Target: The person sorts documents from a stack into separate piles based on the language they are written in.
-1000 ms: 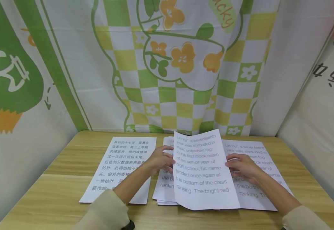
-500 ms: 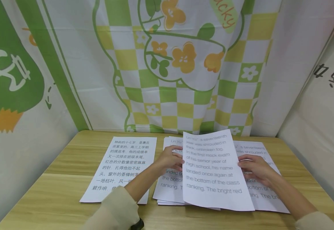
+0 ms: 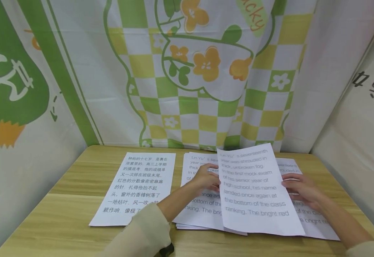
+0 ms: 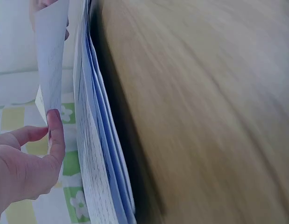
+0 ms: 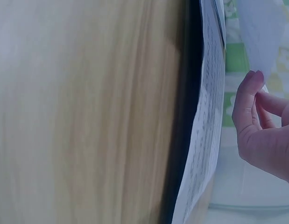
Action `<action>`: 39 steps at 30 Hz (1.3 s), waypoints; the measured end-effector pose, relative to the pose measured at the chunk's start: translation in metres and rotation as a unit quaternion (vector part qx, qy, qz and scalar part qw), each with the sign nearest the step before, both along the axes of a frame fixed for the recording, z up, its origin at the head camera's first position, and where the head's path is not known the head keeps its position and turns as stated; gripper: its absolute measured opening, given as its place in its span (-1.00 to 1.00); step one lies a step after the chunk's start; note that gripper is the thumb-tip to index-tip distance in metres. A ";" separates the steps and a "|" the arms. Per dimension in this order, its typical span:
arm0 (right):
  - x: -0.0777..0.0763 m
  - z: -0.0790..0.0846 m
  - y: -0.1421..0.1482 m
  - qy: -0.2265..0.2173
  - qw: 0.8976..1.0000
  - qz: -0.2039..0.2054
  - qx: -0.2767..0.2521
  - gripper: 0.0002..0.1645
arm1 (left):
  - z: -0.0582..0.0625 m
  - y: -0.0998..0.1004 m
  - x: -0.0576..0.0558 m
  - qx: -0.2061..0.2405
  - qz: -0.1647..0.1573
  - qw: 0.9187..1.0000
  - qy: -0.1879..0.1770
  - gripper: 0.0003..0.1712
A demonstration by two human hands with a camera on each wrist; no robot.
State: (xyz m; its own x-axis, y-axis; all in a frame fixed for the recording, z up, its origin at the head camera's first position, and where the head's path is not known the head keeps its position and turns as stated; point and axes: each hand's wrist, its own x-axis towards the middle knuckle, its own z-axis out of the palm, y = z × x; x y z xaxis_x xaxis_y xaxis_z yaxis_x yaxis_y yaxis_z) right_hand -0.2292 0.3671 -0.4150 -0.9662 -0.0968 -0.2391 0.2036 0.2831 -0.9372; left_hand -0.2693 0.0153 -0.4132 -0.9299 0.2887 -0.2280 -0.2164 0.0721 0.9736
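Note:
A sheet of paper printed with large English text is held up, slightly curved, above the other papers. My left hand pinches its left edge between thumb and fingers; the left wrist view shows this thumb against the paper. On the opposite edge, my right hand pinches the sheet, thumb and fingertips meeting in the right wrist view. Beneath lies a stack of papers with the same text, its layered edges visible in the left wrist view. Another printed sheet lies to the right, partly covered by the raised one and my right hand.
A sheet with Chinese text lies on the left of the wooden table, its lower corner partly behind my left sleeve. A patterned curtain hangs behind the table, and pale printed cloth walls stand at both sides.
Both hands have moved to the right together, carrying the raised sheet. More of the stack on its left shows now, and it covers more of the right-hand sheet.

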 end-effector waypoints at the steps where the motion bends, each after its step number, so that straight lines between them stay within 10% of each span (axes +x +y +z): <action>1: 0.000 0.001 0.003 -0.002 1.000 -0.002 -0.001 -0.61 | 0.000 0.003 0.000 0.002 0.002 1.000 0.000 -0.21; 9: 0.002 0.005 0.028 -0.005 1.000 -0.006 0.011 -0.46 | 0.003 0.026 0.002 0.011 -0.014 1.000 -0.008 -0.14; 16: 0.002 0.004 0.052 -0.016 0.999 0.016 -0.035 -0.82 | 0.002 0.044 0.004 0.012 -0.033 0.999 -0.006 -0.07; 39: 0.007 0.006 0.089 -0.019 0.998 0.000 -0.055 -0.60 | 0.004 0.077 0.018 0.054 -0.086 0.993 -0.066 -0.29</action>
